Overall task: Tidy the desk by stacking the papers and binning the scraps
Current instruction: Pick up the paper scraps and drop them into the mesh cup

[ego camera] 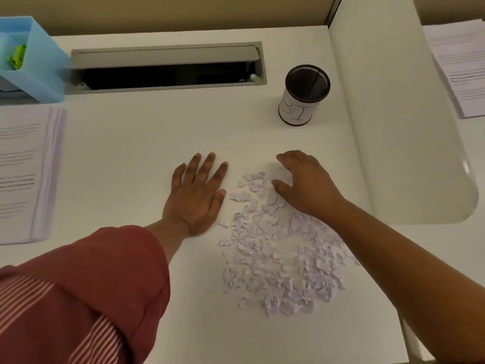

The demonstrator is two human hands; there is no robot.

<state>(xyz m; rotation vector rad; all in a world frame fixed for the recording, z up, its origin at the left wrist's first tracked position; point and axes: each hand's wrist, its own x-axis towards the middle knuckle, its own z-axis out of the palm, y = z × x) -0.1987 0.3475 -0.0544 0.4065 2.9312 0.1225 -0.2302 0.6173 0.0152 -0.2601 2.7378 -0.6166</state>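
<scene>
The white worktop [147,132] is wide and smooth, so anything light will skate on it. At its left edge a stack of printed papers [25,174] looks squared already; a second stack [462,69] sits far right beyond the divider. The heap of torn scraps [283,253] is spread loosely across the near middle, reaching close to the front edge, so a hasty sweep could send bits onto the floor. The mesh bin [304,94] stands well apart at the back right, narrow-mouthed and probably light; a big handful may spill round its rim or knock it over. The left hand [196,195] lies flat, fingers straight, just beside the heap. The right hand [304,179] rests cupped on the heap's far end; whether it pinches any scraps I cannot tell.
</scene>
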